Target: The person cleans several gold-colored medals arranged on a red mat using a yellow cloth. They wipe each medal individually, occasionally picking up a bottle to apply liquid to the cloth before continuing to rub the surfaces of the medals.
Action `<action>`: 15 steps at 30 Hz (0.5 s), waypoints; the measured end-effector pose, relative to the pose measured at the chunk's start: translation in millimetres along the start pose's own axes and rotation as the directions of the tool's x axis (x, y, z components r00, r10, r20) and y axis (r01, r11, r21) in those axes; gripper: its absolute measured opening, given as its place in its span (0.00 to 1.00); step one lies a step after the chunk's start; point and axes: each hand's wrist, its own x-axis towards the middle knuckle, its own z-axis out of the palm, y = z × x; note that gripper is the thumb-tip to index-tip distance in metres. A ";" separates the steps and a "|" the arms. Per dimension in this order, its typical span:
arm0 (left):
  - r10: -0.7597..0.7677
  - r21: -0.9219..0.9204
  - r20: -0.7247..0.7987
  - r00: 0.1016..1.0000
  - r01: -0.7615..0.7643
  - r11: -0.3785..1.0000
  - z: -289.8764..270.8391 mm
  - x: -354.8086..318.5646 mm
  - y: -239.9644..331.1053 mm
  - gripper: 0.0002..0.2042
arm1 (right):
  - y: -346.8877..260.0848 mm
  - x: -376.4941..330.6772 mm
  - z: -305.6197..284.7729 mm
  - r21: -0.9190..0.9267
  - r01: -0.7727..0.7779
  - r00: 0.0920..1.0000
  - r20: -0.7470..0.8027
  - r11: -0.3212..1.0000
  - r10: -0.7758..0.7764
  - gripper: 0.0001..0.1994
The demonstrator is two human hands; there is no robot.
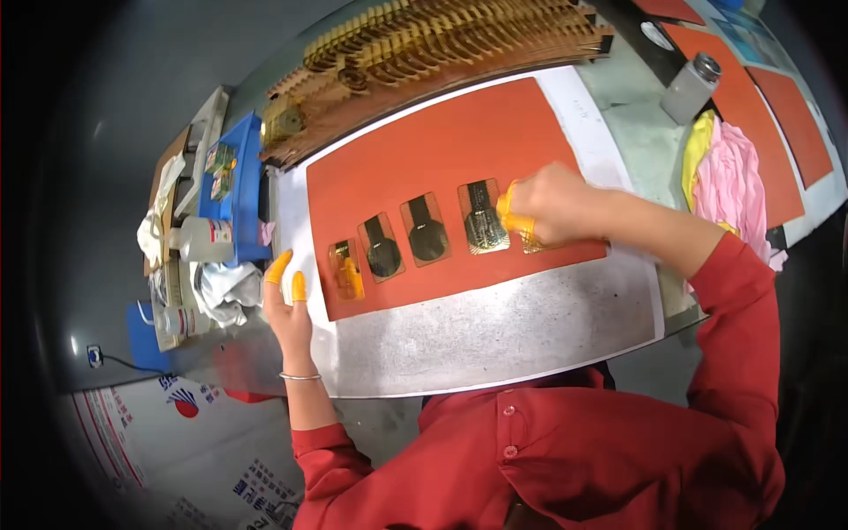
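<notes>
Several small gold-edged plates with dark rounded shapes lie in a row on an orange-red sheet [424, 150]. My right hand [552, 208], with yellow finger cots, is closed over the right end of the row. It partly covers the last plate [534, 247] and sits beside a shiny plate [483, 217]; what its fingers hold, if anything, is hidden. At the left edge of the sheet my left hand [290, 309] is open, thumb and finger apart in yellow cots, with nothing in it. The leftmost plate [346, 271] is nearest to it and shows a yellow reflection.
Many gold-brown plates stand in a long rack [442, 44] along the back. To the left are a blue tray [234, 185], a plastic bottle [206, 239] and a white cloth [231, 287]. A grey metal-capped bottle [691, 90] and a pink cloth [733, 177] are on the right.
</notes>
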 end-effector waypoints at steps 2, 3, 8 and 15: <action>0.013 0.068 0.046 0.999 -0.016 0.998 -0.5 -8.3 10.3 0.15 | -17.9 11.0 6.5 -0.039 0.071 0.983 0.171 0.997 -0.063 0.03; -0.003 0.048 0.044 0.999 0.001 0.999 0.2 -13.5 12.5 0.15 | -19.6 20.5 2.7 -0.073 0.020 0.991 0.133 0.997 -0.010 0.04; 0.025 0.066 0.037 0.999 -0.028 0.997 1.7 -24.5 20.9 0.15 | 5.9 56.4 0.9 -0.065 -0.062 0.998 -0.037 0.996 0.060 0.07; 0.036 0.024 -0.050 0.998 -0.035 0.999 -3.6 4.5 -20.8 0.15 | -2.6 54.4 9.0 -0.149 -0.163 0.976 -0.169 0.975 0.137 0.03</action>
